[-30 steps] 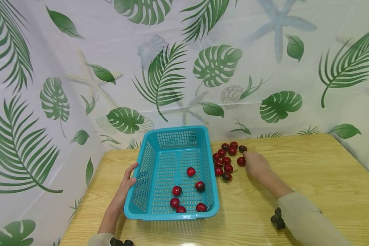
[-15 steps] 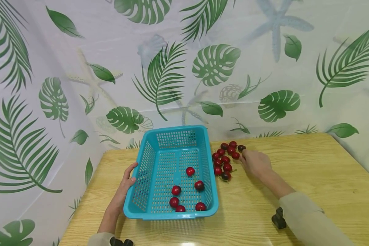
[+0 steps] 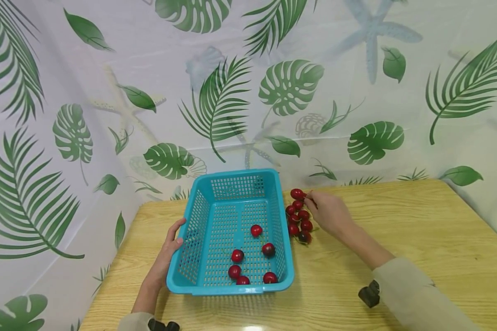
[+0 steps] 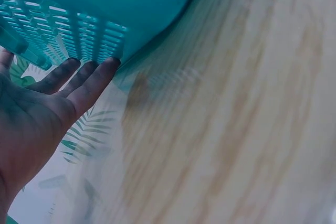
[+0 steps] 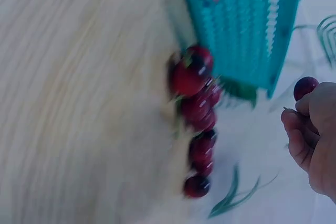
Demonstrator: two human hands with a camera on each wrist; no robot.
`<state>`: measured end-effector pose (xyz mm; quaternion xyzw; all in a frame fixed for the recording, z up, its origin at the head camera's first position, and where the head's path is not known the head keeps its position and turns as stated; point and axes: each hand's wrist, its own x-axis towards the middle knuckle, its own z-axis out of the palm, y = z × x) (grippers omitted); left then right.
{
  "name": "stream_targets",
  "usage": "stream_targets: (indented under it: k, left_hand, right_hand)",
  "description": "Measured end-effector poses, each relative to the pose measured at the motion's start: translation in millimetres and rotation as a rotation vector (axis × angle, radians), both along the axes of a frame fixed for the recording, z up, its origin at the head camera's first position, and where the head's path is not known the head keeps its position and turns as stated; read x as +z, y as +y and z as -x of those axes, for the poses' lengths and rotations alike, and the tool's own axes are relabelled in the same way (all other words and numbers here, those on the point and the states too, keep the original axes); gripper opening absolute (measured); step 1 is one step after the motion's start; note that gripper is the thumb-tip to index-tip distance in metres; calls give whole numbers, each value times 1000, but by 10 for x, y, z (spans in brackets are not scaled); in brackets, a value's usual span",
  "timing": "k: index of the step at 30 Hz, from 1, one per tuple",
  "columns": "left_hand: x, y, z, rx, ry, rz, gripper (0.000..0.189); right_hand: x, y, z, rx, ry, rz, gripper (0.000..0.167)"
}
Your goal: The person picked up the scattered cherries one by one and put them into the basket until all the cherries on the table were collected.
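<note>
Fingers of the left hand [image 3: 165, 253], nearly straight, rested against the outer side of a blue basket [image 3: 228, 291] where six cherries [image 3: 234, 271] sat toward the near end. Just to its right, loose cherries [image 3: 293, 229] huddled on the desk [image 3: 418, 220]. At their far end I saw the right hand [image 3: 330, 212], fingers drawn together, pinching another cherry [image 3: 297, 194] before leaf-printed cloth [image 3: 248, 41].

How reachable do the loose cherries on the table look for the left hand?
Probably not directly: the blue basket stands between the left hand and the loose cherries, so that hand would likely have to reach over or around it.
</note>
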<state>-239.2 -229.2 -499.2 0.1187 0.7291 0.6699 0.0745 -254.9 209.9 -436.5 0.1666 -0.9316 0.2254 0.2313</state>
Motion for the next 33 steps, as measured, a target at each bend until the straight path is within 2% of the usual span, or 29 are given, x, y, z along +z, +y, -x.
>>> stream_targets:
  k: [3, 6, 13, 16, 22, 26, 33]
  left_hand:
    - [5, 2, 6, 2, -7, 3, 55]
    - [16, 6, 11, 4, -10, 5, 55]
    - [52, 18, 17, 0, -13, 2, 57]
    - [66, 22, 13, -1, -7, 1, 57]
    - [73, 19, 4, -8, -10, 3, 56]
    - [60, 5, 2, 1, -20, -3, 55]
    - [53, -3, 0, -2, -17, -4, 56]
  right_hand:
    - [111, -124, -56, 60, 60, 31, 5]
    - [198, -238, -115, 114, 98, 51, 10]
    - [323, -489, -249, 239, 184, 68, 11]
    - [363, -603, -326, 275, 193, 53, 10]
    - [363, -817, -463, 326, 204, -3, 10]
    - [328, -932, -512, 395, 200, -63, 9]
    - [258, -1064, -577, 503, 134, -148, 3]
